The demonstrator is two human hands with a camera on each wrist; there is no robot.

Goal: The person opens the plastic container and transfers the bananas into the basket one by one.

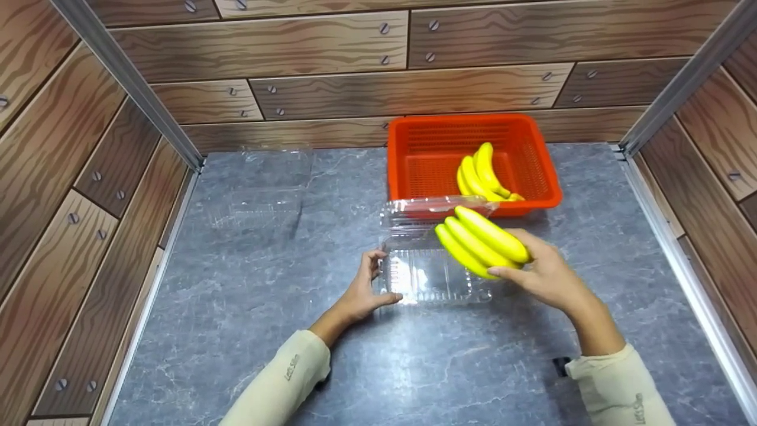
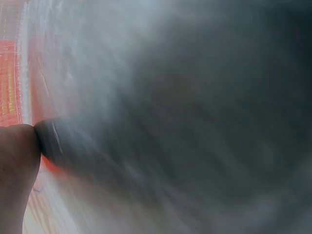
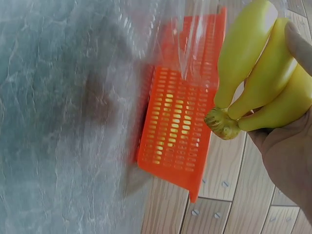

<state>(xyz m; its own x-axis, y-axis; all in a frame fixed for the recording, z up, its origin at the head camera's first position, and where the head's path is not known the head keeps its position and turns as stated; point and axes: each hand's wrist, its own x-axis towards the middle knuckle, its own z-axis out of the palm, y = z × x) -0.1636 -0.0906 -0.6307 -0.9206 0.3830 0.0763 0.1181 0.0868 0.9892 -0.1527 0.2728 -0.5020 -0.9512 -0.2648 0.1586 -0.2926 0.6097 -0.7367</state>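
Note:
My right hand (image 1: 547,269) grips a bunch of yellow bananas (image 1: 482,242) above the right part of an open clear plastic clamshell container (image 1: 429,275). In the right wrist view the bunch's brown-green stem (image 3: 223,124) points away from the palm. My left hand (image 1: 361,293) holds the container's left side, its thumb by the near corner and the other fingers farther back. The raised lid (image 1: 414,213) leans near the basket's front. Most of the left wrist view is blurred.
Behind the container stands a red-orange plastic basket (image 1: 547,171) with another banana bunch (image 1: 482,174) inside. More clear plastic packaging (image 1: 266,201) lies at the back left of the grey marbled table (image 1: 236,313). Wood-patterned walls (image 1: 331,44) enclose the back and sides.

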